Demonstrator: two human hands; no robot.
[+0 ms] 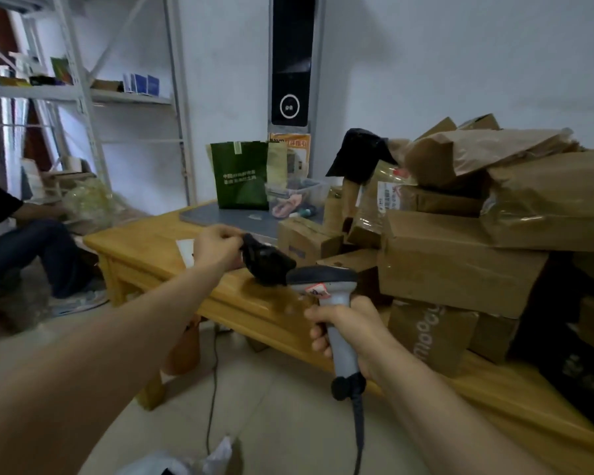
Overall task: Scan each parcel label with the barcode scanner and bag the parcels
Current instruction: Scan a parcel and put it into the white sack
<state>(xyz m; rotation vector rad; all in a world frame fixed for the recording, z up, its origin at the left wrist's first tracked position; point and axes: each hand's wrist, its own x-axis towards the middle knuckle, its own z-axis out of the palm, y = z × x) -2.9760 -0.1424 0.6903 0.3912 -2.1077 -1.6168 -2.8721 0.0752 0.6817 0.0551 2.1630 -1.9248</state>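
My left hand (216, 246) pinches the top of a small black plastic parcel (266, 264) and holds it just above the wooden table (144, 248). My right hand (348, 332) grips the grey handle of the barcode scanner (326, 286), whose dark head sits right beside the black parcel, close to its lower right edge. The scanner cable (358, 426) hangs down from the handle. No label shows on the parcel's visible side. A white plastic bag (186, 462) lies on the floor at the bottom edge.
A tall heap of brown cardboard boxes and paper parcels (477, 234) fills the table's right side. A green bag (240, 176) and a clear tub (297, 197) stand at the back. Metal shelving (83, 94) and a seated person (18, 241) are on the left.
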